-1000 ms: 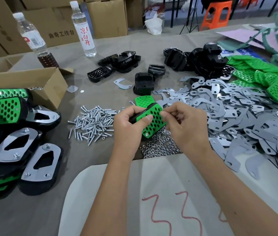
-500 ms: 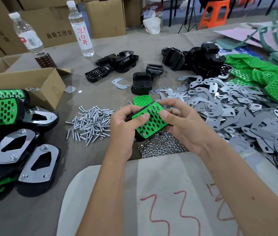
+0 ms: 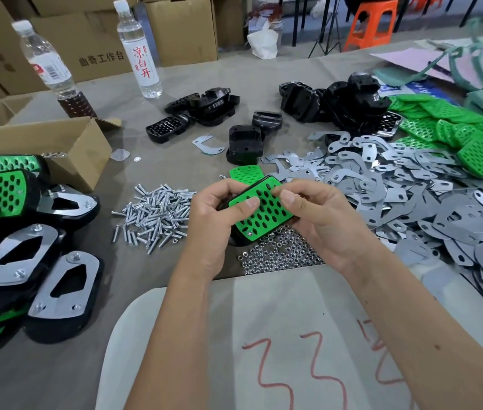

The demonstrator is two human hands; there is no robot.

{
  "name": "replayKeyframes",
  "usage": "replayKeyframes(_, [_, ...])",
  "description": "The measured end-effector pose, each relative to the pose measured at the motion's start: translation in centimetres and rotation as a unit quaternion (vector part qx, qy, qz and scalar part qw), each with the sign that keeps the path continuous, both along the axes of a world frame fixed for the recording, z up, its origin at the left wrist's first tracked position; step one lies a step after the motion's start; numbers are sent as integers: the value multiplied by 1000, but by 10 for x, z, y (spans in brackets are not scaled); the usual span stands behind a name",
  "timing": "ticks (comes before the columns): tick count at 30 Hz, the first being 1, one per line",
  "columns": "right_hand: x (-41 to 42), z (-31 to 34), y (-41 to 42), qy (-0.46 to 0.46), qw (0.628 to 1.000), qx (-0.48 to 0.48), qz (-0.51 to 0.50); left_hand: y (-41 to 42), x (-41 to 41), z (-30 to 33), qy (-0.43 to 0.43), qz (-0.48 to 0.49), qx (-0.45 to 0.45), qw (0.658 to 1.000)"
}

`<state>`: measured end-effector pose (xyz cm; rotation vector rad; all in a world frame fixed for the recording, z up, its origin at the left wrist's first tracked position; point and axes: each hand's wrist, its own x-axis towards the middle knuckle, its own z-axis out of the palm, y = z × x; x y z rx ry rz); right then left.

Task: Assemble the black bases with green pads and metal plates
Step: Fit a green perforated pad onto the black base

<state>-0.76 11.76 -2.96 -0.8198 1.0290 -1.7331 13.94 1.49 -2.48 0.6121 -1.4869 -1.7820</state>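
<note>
Both hands meet above the worktop's near edge: the left hand (image 3: 213, 220) grips the black base (image 3: 228, 202), thumb pressing the green pad (image 3: 259, 213), and the right hand (image 3: 317, 214) pinches its far corner. Misaligned holes could jam the screws (image 3: 154, 216); a slip might scatter nuts (image 3: 278, 255).

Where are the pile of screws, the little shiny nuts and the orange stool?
pile of screws (image 3: 153, 213): head view, middle of the heap.
little shiny nuts (image 3: 278, 255): head view, centre of the heap below the hands.
orange stool (image 3: 372, 22): head view, its front legs.
</note>
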Motion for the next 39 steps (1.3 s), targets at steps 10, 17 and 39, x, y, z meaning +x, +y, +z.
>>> replayKeyframes(10, [6, -3, -3, 69, 994, 20, -80, 1, -5, -3, -31, 28, -41, 998])
replayKeyframes(17, [2, 1, -1, 17, 998, 30, -46, 5, -7, -2, -25, 19, 23, 999])
replayKeyframes(39, [18, -10, -14, 522, 754, 134, -376, 17, -28, -10, -78, 186, -187, 962])
